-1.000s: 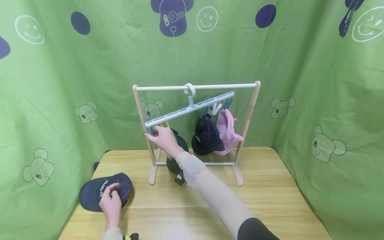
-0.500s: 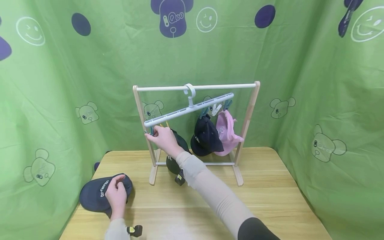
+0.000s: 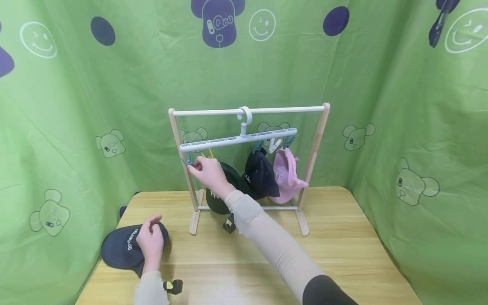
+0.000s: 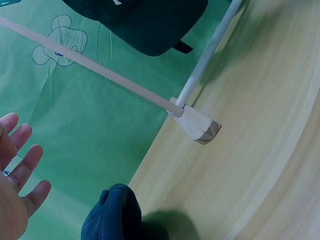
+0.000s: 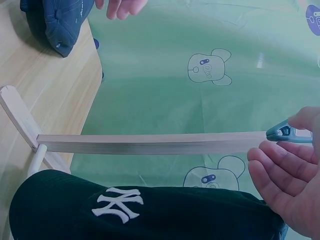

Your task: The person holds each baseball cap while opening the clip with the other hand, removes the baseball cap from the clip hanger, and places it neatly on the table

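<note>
**Blue-green clip pinched at the hanger, navy cap lying on the tabletop**

The right hand [image 3: 209, 173] holds the blue-green clip [image 5: 281, 133] narrowly, between thumb and fingers, under the left end of the white hanger [image 3: 217, 143]. This hanger hooks on the upper bar of the wooden rack [image 3: 316, 144], which stands close to the far edge of the tabletop [image 3: 343, 245]. The hanger is tilted, with its left end lower than its right end.

The left hand [image 3: 150, 238] is above the navy cap [image 3: 120, 248], its fingers loose and spread; the left wrist view shows a gap between them and the cap. The navy cap lies by the left edge of the tabletop, with white letters facing up.

From the hanger, beside the right hand, hangs the dark green cap [image 5: 60, 210] with white "NY" letters, below the yellow clips [image 3: 211, 153]. Further to the right hang the black cap [image 3: 263, 173] and, next to it, the pink cap [image 3: 284, 178]. The white clip [image 3: 274, 145] is between their two clips.
</note>
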Tool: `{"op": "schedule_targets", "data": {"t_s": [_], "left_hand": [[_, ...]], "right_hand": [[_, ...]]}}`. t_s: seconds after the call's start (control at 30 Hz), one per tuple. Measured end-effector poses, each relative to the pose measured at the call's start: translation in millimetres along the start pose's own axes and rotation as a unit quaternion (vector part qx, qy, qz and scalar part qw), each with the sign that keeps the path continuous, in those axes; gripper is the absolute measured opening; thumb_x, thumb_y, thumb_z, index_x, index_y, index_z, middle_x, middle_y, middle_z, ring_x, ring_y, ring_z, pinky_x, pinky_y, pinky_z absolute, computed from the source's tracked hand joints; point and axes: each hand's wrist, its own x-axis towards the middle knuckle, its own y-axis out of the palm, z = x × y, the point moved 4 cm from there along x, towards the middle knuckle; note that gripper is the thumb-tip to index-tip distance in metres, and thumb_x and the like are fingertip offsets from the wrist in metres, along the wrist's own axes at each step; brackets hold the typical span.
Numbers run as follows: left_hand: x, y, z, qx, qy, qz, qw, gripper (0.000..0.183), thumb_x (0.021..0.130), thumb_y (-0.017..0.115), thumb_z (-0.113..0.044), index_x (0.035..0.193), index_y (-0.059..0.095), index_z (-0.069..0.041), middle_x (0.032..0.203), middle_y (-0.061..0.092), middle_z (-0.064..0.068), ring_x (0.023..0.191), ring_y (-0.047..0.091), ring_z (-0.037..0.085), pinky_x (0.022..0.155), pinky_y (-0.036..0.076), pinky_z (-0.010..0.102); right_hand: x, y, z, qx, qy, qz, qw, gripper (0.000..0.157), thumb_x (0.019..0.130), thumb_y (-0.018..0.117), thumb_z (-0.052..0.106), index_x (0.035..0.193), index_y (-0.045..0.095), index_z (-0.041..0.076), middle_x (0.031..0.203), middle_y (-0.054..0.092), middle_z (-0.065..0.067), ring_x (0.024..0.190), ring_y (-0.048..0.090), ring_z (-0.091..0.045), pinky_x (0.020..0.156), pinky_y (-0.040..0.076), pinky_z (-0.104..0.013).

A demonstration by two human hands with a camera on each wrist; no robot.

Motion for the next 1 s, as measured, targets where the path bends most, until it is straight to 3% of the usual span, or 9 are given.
{"op": "schedule_targets", "data": {"t_s": [0.33, 0.57, 1.0], "left_hand": [[1.1, 4.5, -10.0, -0.014, 0.011, -0.009, 0.9998, 0.03, 0.085, 0.047, 0.005, 0.103, 0.071, -0.001, 0.104, 0.073, 0.017, 0.086, 0.054, -0.012, 0.075, 0.039, 0.005], [3.9, 11.4, -12.6, -0.039, 0.026, -0.003, 0.9989, 0.028, 0.086, 0.049, 0.006, 0.104, 0.07, 0.001, 0.104, 0.072, 0.018, 0.087, 0.054, -0.015, 0.077, 0.04, 0.001], [4.6, 21.2, -23.9, -0.063, 0.037, 0.013, 0.9972, 0.026, 0.086, 0.051, 0.006, 0.106, 0.069, 0.002, 0.107, 0.072, 0.018, 0.09, 0.054, -0.016, 0.08, 0.043, 0.006]], "right_hand": [[-0.3, 2.0, -4.2, 0.013, 0.002, 0.007, 1.0, 0.019, 0.093, 0.063, 0.028, 0.09, 0.068, 0.01, 0.081, 0.072, -0.001, 0.069, 0.063, -0.01, 0.066, 0.051, -0.02], [-0.3, 1.5, -5.6, 0.002, -0.007, -0.004, 1.0, 0.017, 0.093, 0.063, 0.027, 0.09, 0.068, 0.011, 0.081, 0.072, 0.001, 0.069, 0.063, -0.008, 0.065, 0.051, -0.018], [-2.1, -6.7, -8.1, 0.017, -0.003, -0.006, 1.0, 0.019, 0.095, 0.061, 0.027, 0.09, 0.068, 0.01, 0.079, 0.071, -0.001, 0.065, 0.06, -0.009, 0.061, 0.048, -0.017]]}}
